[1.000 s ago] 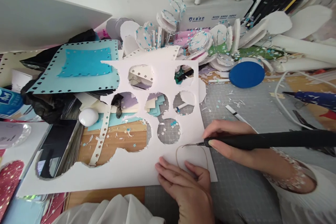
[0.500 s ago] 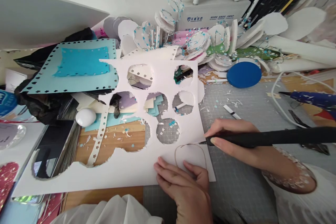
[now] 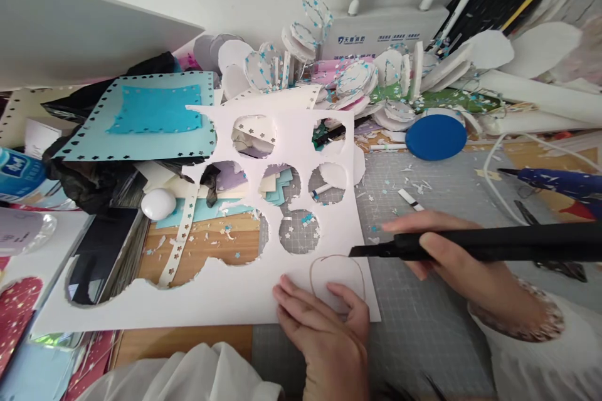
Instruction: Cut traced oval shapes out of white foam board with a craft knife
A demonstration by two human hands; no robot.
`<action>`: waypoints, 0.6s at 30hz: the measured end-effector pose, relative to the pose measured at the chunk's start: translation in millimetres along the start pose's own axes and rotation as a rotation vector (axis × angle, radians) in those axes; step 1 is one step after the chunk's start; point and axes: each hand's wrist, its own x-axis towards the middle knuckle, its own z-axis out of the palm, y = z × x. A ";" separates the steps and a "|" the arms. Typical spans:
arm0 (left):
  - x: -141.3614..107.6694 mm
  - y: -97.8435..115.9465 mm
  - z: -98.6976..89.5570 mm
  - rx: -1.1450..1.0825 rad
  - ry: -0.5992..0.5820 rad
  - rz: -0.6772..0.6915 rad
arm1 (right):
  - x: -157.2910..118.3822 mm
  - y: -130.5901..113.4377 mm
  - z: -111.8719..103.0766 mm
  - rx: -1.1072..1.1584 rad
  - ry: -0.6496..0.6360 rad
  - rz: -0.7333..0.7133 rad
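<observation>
My right hand [image 3: 446, 247] has its grip closed around a long black pen-shaped tool [image 3: 493, 244], tip at the drawn outline on the white hole-cut foam sheet [image 3: 226, 301]; my left hand [image 3: 324, 332], fingers slightly spread, presses the sheet over the gray cutting mat [image 3: 414, 332].

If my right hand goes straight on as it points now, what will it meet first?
Likely the white sheet, by the top of the drawn outline: the tip of the black tool in the right hand lies over it; whether touching, I cannot tell.
</observation>
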 end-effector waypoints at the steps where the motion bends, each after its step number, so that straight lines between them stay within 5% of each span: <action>1: -1.8 0.0 2.1 -0.004 0.028 -0.006 | 0.8 -1.5 1.6 -0.024 -0.050 -0.026; 4: -6.7 0.9 8.3 -0.013 0.094 -0.026 | 4.5 -5.6 6.7 -0.064 -0.114 -0.051; 11: -9.7 6.1 19.2 -0.001 0.131 -0.027 | 7.7 -4.0 15.0 -0.061 0.062 0.085; 18: -12.7 10.0 24.6 0.003 0.110 -0.039 | 10.0 -11.5 16.1 -0.115 -0.059 0.017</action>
